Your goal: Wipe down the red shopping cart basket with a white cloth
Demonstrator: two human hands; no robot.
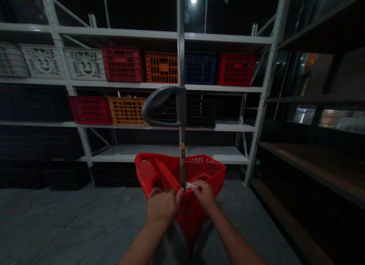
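Observation:
A red plastic shopping cart (211, 173) with a perforated basket stands in front of me. From its near edge rises a metal pole (183, 143), which carries a grey loop handle (164, 105). My left hand (162, 204) is closed over the cart's near rim, left of the pole, thumb up against the rim. On the other side, my right hand (203, 192) pinches a small white piece (191, 185) beside the pole's base; it may be cloth or tissue, but it is too small to tell. The left fingertips are hidden behind the rim.
Behind the cart runs a white metal rack (119, 82) with plastic crates, among them a red crate (121, 63), an orange crate (161, 67) and a blue crate (200, 68). Dark shelving (313, 170) lines the right side. Grey floor (71, 219) lies around the cart.

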